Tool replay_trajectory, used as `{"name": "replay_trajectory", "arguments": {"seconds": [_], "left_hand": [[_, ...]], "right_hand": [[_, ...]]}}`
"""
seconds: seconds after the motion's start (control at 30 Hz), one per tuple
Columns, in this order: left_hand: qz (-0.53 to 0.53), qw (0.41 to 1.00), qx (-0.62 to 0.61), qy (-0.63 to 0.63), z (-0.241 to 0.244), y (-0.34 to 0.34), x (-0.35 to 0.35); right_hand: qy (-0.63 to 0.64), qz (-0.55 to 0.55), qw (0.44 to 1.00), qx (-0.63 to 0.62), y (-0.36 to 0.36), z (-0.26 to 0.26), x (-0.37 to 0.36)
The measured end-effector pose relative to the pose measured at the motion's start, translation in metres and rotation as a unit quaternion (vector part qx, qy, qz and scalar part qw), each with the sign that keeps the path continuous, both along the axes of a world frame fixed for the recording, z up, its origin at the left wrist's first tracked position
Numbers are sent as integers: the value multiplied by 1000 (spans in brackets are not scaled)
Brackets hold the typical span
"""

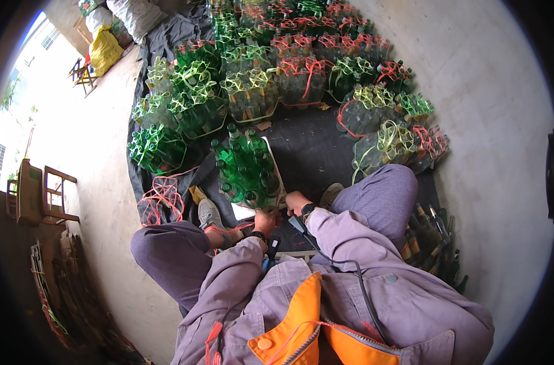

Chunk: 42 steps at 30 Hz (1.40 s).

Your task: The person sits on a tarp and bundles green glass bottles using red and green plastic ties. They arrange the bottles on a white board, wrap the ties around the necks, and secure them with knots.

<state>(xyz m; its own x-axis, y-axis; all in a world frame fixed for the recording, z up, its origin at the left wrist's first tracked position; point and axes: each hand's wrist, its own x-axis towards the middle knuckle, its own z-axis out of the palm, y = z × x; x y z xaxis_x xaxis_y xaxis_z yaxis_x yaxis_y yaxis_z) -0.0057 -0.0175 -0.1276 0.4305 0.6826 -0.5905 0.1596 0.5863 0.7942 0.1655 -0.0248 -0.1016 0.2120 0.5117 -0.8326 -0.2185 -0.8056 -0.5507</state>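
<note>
Green glass bottles (244, 171) stand packed together on a white board (244, 212) between my feet. At the near edge of this group, my left hand (267, 221) has its fingers closed on pink plastic twine, which runs off to the left past my shoe. My right hand (297, 202) is just to its right, beside the board's near right corner, with fingers bent; whether it holds the twine too is too small to tell. A loose tangle of pink twine (160, 200) lies on the dark sheet left of my left shoe.
Tied bundles of green bottles (197, 109) and clear bottles (379, 109) stand beyond and at both sides on a dark sheet (299, 137). Loose bottles (434, 246) lie by my right knee. Wooden stools (44, 191) and stacked cardboard (71, 283) are at left; sacks (105, 50) stand farther back.
</note>
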Motion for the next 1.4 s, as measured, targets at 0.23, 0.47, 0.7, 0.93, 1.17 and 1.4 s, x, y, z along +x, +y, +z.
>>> {"name": "replay_trajectory", "arguments": {"seconds": [0.23, 0.47, 0.7, 0.93, 1.17, 1.4], "left_hand": [[-25, 995, 69, 73, 9, -1, 5], [-108, 893, 373, 229, 22, -4, 10], [-89, 887, 379, 248, 24, -8, 23], [-70, 848, 459, 257, 4, -16, 27], [-125, 788, 525, 295, 4, -19, 27], [-52, 792, 544, 271, -5, -17, 20]], "right_hand": [[1, -83, 995, 58, -2, 15, -19], [-387, 281, 842, 248, -18, 4, -15], [-414, 353, 818, 187, -21, 44, -14], [-384, 337, 835, 204, -20, 46, -15], [-444, 328, 783, 288, -19, -4, -13], [-402, 332, 806, 281, -18, 9, -17]]}}
